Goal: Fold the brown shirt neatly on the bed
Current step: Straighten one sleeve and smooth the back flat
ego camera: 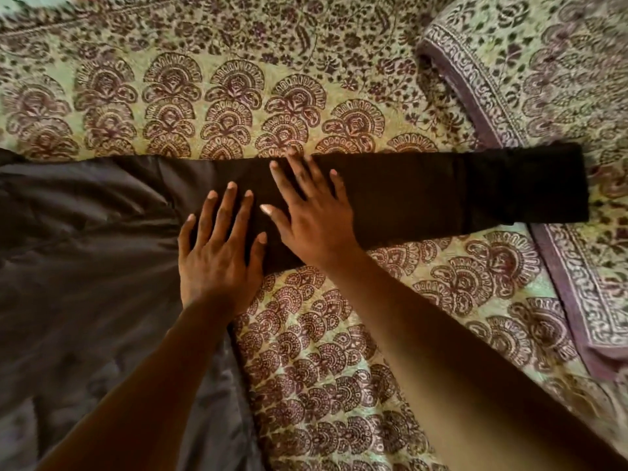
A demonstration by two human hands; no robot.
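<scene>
far left: a grey-brown satin cloth (78,266) is spread over the bed, wrinkled, running out of frame at the left and bottom edges. its right border runs down from under the left hand toward the bottom of the frame. whether it is part of the shirt cannot be told.

the bed cover (339,368), green with maroon paisley print, is exposed above the dark strip and below it on the right side; open room is seen there on both sides of the forearms.

the left hand (217,256) is laid flat, fingers straight and slightly spread, nothing grasped. palm sits at the junction of the satin cloth and the shirt, fingertips on the dark fabric.

the right hand (312,212) is just beside it, nearly touching, also flat and released, fingers fanned, pressed on the shirt; fingertips reach the strip's far edge.

the brown shirt (441,195) is folded into a long narrow strip, laid across the bed from under the hands to the right. long edges look straight and roughly parallel; right end is squared off.

far right: a folded patterned blanket (543,79) with a purple border is seen; the strip's right end lies against its border.
</scene>
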